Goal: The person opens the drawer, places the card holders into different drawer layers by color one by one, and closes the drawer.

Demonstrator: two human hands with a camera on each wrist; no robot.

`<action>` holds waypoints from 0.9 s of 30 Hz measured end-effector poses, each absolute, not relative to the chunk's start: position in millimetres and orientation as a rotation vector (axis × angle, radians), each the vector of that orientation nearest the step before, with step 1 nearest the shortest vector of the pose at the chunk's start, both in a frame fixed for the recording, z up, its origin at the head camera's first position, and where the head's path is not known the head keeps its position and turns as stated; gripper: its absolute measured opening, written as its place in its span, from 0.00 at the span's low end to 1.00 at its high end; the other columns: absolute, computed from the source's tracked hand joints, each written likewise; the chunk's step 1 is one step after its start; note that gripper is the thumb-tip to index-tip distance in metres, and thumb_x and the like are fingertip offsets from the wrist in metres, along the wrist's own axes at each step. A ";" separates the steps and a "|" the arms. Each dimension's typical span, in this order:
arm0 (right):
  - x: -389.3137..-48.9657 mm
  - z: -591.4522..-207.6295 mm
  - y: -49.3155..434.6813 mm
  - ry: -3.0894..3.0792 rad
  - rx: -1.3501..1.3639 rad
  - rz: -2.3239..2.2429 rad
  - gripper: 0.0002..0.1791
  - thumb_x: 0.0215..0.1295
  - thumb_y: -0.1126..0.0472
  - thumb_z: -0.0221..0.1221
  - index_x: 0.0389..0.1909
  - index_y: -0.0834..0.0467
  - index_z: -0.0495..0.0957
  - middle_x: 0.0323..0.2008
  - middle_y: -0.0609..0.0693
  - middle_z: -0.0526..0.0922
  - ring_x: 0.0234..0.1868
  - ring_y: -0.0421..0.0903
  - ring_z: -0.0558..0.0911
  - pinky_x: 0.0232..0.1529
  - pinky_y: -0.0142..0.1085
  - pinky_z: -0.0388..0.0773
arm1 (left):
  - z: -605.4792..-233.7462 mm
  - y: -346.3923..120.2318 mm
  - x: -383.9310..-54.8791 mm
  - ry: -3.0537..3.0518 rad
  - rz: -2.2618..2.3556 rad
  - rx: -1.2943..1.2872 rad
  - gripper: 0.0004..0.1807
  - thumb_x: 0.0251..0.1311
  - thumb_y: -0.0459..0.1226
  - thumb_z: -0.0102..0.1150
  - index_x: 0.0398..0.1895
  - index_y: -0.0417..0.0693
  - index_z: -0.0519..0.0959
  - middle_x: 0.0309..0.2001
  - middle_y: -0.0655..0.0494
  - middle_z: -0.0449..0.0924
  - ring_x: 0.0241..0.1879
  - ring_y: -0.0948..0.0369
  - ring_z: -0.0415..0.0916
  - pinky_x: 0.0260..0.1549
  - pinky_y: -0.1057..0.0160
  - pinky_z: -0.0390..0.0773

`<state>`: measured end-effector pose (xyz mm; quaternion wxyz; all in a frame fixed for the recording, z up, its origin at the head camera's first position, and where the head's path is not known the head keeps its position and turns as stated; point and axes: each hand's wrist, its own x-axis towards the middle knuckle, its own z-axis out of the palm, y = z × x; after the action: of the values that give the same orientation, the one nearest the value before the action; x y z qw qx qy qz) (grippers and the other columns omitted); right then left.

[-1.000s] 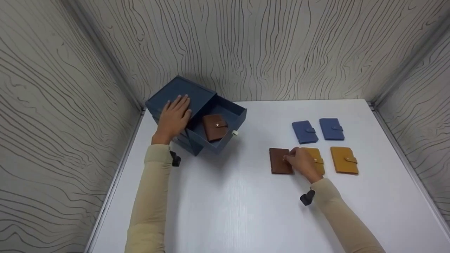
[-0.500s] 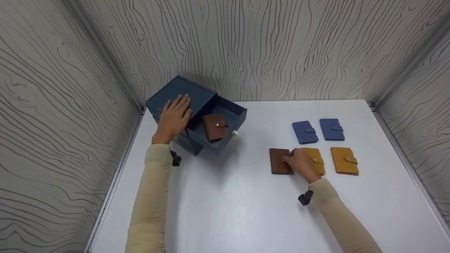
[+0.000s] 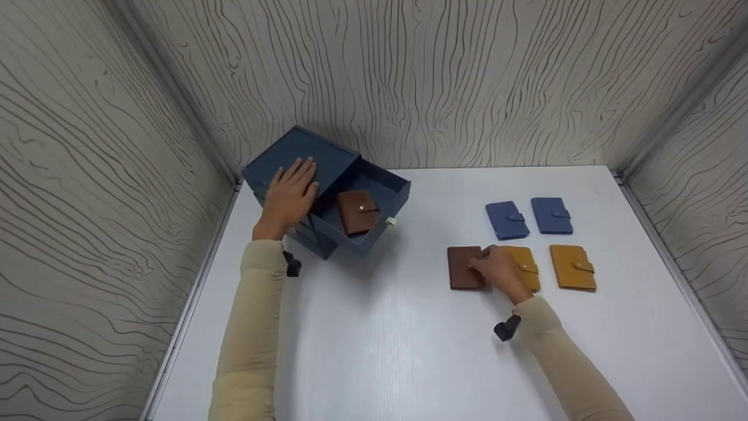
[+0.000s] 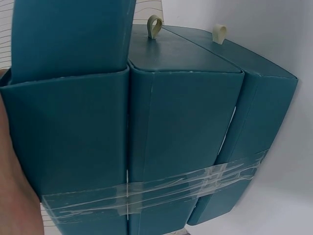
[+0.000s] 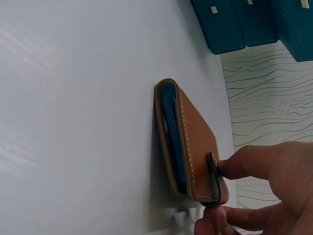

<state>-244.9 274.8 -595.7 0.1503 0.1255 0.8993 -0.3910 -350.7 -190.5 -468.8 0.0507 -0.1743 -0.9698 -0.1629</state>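
My left hand (image 3: 290, 196) lies with its fingers spread on top of a dark blue drawer box (image 3: 304, 153), whose top drawer (image 3: 392, 209) is pulled out. Inside that drawer rests a brown card wallet (image 3: 354, 214) with a snap strap. To the right, my right hand (image 3: 500, 271) pinches the strap edge of a second brown wallet (image 3: 464, 268) on the table. In the right wrist view, thumb and fingers sit at this wallet's snap strap (image 5: 213, 177), and blue inner sleeves show at its open side.
Two yellow wallets, one partly behind the right hand (image 3: 522, 257) and another farther right (image 3: 571, 268), lie on the white table (image 3: 380, 362). Two blue wallets (image 3: 506, 220) (image 3: 551, 215) lie behind them. Clear tape (image 4: 161, 193) runs across the stacked drawer units. Patterned walls enclose the table.
My right wrist has shifted slightly to the left, its fingers staying at the brown wallet's strap. The left hand and the drawer box have not moved.
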 end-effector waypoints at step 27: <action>-243.8 -594.1 276.7 2.490 0.415 -1.279 0.33 0.77 0.49 0.59 0.67 0.73 0.70 0.59 0.68 0.79 0.54 0.55 0.79 0.53 0.41 0.81 | -469.2 -190.5 -351.9 -2.936 -0.478 -0.535 0.32 0.86 0.52 0.33 0.86 0.51 0.56 0.86 0.55 0.53 0.87 0.53 0.46 0.87 0.43 0.42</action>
<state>-243.8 276.7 -594.1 0.1552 0.1448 0.8693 -0.4464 -351.9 -190.5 -469.2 0.0596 -0.1766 -0.9697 -0.1579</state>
